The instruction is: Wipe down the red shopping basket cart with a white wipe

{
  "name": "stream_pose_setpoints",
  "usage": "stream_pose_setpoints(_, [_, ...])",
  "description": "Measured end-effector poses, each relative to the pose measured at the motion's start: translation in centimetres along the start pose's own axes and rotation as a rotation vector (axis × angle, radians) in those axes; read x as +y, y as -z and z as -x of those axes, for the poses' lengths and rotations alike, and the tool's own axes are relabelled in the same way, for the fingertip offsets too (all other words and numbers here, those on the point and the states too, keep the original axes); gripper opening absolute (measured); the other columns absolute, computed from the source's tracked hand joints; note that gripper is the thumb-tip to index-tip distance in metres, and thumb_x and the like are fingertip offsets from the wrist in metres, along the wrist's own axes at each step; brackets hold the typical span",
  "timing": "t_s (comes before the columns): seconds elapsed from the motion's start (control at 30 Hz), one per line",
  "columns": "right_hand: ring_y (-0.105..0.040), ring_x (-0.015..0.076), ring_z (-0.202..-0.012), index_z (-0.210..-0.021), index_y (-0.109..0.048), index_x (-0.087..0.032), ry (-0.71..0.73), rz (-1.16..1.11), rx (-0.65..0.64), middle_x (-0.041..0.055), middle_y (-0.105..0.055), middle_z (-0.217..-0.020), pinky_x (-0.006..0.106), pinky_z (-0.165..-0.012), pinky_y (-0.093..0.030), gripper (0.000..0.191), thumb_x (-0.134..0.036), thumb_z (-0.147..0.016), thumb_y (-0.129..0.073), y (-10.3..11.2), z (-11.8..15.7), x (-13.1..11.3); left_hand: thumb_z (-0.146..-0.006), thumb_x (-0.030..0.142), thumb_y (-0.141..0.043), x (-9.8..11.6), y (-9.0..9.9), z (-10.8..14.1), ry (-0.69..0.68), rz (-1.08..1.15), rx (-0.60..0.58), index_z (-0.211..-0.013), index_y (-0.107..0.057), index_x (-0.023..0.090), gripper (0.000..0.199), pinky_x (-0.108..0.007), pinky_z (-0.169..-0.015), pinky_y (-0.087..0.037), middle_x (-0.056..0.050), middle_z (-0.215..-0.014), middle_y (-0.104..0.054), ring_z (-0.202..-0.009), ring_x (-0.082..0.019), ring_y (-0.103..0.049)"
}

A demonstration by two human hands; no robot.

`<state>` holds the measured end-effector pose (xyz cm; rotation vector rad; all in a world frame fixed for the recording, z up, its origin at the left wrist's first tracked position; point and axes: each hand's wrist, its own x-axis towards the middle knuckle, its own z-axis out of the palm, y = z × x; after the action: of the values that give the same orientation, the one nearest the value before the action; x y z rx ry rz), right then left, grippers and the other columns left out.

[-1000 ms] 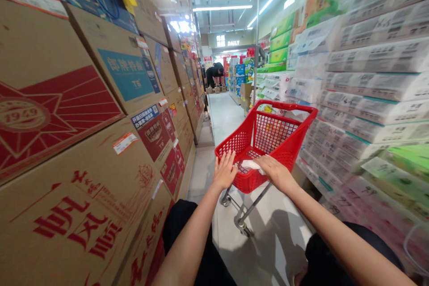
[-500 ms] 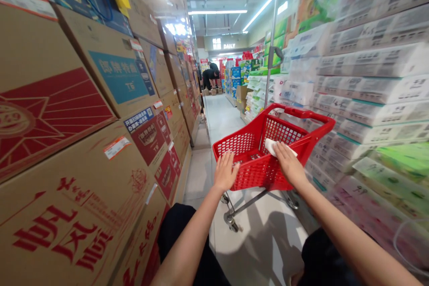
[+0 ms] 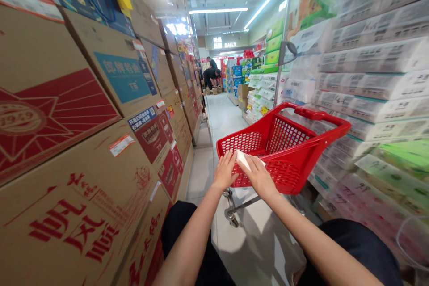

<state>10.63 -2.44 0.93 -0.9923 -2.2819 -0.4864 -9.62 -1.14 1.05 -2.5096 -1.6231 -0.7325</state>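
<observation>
A red plastic shopping cart with perforated walls stands in front of me on metal legs and casters. My left hand holds the near front corner of its rim, fingers over the edge and thumb on the outer side. Close beside it, my right hand presses a folded white cloth against the near rim. Part of the cloth is hidden under the fingers, and whether it is fabric or paper I cannot tell. The cart's handle points up to the right.
Stacked cardboard cartons wall the left side. Wrapped paper packs are piled high on the right, beside a metal pole. Down the aisle, a person in black bends over, with another person behind.
My right hand has slid the cloth leftward along the cart's rim, toward my left hand. The left hand stays at the corner. The cart appears slightly farther right in view.
</observation>
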Motion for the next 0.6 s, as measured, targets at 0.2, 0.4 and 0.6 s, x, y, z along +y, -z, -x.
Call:
stream_pose_setpoints(0.2, [-0.043, 0.0291, -0.145, -0.163, -0.030, -0.031, -0.024, 0.048, -0.039, 0.0107, -0.045, -0.160, 0.058, -0.122, -0.033, 0.075, -0.004, -0.093, -0.041, 2.9, 1.8, 5.6, -0.087, 0.025, -0.074, -0.5, 0.8, 0.3, -0.010, -0.054, 0.007, -0.164, -0.019, 0.022, 0.095, -0.050, -0.130, -0.016, -0.012, -0.172, -0.020, -0.159, -0.026, -0.016])
stream_pose_setpoints(0.4, [-0.048, 0.0282, -0.138, -0.160, -0.036, -0.031, -0.134, 0.071, -0.044, 0.0102, -0.055, -0.150, 0.058, -0.121, -0.033, 0.068, -0.007, -0.097, -0.037, 4.7, 2.5, 8.4, -0.086, 0.023, -0.073, 0.0, 0.3, 0.3, 0.021, -0.058, 0.020, -0.164, -0.015, 0.022, 0.097, -0.050, -0.130, -0.015, -0.013, -0.172, -0.017, -0.160, -0.027, -0.014])
stream_pose_setpoints(0.6, [-0.044, 0.0294, -0.141, -0.158, -0.040, -0.021, -0.106, 0.078, 0.012, 0.0149, -0.052, -0.152, 0.056, -0.122, -0.033, 0.062, -0.008, -0.097, -0.040, 1.4, 1.0, 2.9, -0.081, 0.016, -0.072, 1.1, -0.4, 0.3, 0.029, 0.032, 0.088, -0.165, -0.001, 0.020, 0.110, -0.050, -0.130, -0.020, -0.012, -0.173, -0.014, -0.160, -0.028, -0.010])
